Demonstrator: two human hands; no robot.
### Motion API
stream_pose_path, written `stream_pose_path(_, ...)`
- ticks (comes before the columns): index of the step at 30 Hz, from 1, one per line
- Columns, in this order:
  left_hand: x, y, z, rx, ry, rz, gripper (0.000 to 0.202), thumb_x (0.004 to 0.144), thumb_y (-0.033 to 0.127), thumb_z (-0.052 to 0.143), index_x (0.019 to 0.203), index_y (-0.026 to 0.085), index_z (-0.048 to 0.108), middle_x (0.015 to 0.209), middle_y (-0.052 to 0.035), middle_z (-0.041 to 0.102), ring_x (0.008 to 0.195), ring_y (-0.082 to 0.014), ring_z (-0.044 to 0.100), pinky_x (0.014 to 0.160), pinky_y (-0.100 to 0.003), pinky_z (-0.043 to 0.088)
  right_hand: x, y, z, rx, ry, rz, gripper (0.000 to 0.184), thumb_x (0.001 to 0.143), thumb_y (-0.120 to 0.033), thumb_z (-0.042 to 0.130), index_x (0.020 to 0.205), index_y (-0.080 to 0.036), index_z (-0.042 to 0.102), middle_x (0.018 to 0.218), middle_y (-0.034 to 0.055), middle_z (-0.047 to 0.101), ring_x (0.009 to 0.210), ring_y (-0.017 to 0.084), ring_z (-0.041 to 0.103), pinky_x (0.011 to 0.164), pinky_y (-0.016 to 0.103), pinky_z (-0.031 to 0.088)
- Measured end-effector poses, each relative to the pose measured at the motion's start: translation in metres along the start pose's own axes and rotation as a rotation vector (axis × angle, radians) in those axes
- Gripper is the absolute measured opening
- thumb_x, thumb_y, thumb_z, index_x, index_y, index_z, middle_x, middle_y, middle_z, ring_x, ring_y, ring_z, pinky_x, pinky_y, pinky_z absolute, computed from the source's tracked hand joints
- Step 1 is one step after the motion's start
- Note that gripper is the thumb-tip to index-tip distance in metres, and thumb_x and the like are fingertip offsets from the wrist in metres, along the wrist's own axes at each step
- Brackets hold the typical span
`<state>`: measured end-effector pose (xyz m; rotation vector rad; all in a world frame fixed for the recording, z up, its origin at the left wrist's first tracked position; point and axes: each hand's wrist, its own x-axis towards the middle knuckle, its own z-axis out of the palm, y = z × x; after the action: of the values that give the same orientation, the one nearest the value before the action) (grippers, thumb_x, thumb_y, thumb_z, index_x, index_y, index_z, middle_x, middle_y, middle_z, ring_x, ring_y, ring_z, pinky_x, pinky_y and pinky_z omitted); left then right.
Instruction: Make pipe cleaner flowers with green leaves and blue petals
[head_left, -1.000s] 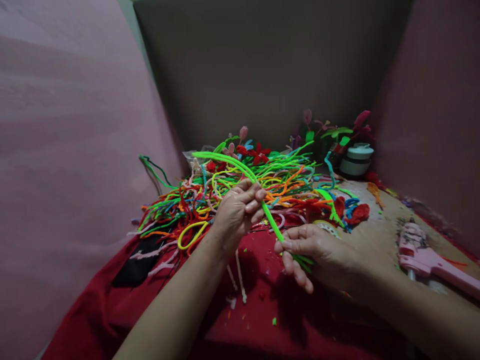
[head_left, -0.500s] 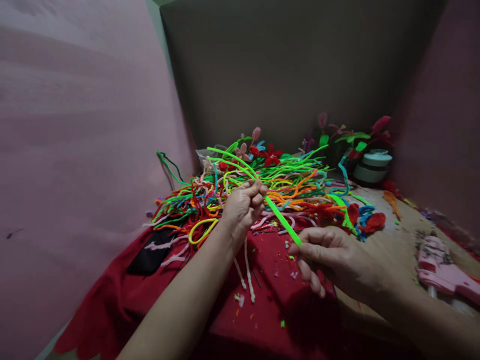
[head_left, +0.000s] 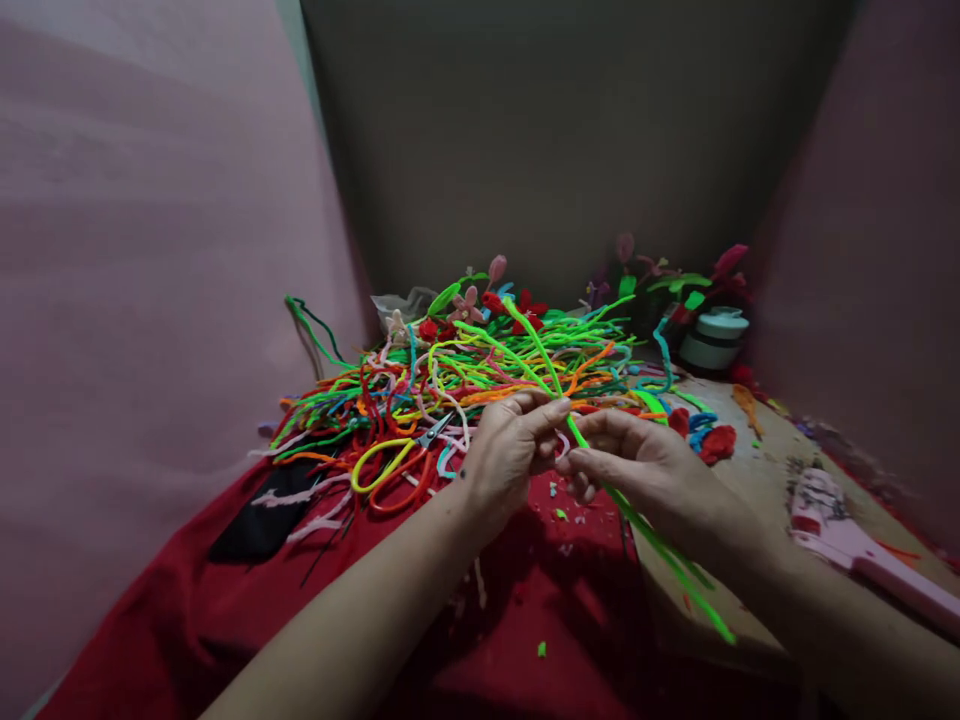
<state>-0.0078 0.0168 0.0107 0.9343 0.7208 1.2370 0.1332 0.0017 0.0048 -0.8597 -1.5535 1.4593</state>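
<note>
Bright green pipe cleaners (head_left: 535, 345) run diagonally through both hands, their upper ends spread apart and their lower ends trailing past my right wrist. My left hand (head_left: 506, 450) pinches them between thumb and fingers near the middle. Close beside it, my right hand (head_left: 645, 455) grips the same strands just below, thumb on top. Behind the hands spreads a tangled heap of coloured pipe cleaners (head_left: 480, 365). Scissors (head_left: 435, 430) with yellow and orange handles rest at the heap's front, left of my left hand.
A black phone (head_left: 251, 525) lies on the red cloth (head_left: 187, 610) at left. To the right are a pink glue gun (head_left: 855, 550) and a lidded jar (head_left: 712, 342). Pipe-cleaner flowers (head_left: 527, 310) stand at the back; green scraps (head_left: 541, 650) dot the cloth.
My right hand has moved up and left, close to my left hand. The green strands now reach past it to the lower right. The scissors show more fully, and the view has shifted slightly.
</note>
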Motion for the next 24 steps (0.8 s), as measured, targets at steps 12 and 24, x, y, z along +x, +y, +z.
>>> stream_pose_path(12, -0.0003, -0.0048, -0.0004, 0.094, 0.010, -0.083, 0.025, 0.063, 0.023, 0.066, 0.052, 0.015, 0.044, 0.041, 0.0077, 0.033, 0.035, -0.0030, 0.025, 0.037, -0.019, 0.015, -0.0039, -0.0007, 0.0013, -0.530, 0.227, -0.182, 0.020, 0.085, -0.029, 0.046, 0.069, -0.018, 0.052, 0.061, -0.0014, 0.047, 0.055, 0.011, 0.040, 0.052, 0.025, 0.032)
stream_pose_path(24, -0.0095, 0.0041, 0.0029, 0.433, -0.027, 0.060, 0.032, 0.073, 0.036, 0.059, 0.052, 0.014, 0.049, 0.043, 0.0059, 0.038, 0.037, -0.0039, 0.030, 0.038, -0.020, 0.020, -0.0050, 0.0004, -0.0005, -0.191, 0.293, -0.055, 0.022, 0.080, -0.036, 0.054, 0.070, -0.017, 0.053, 0.053, -0.0061, 0.039, 0.046, 0.006, 0.029, 0.042, 0.020, 0.024)
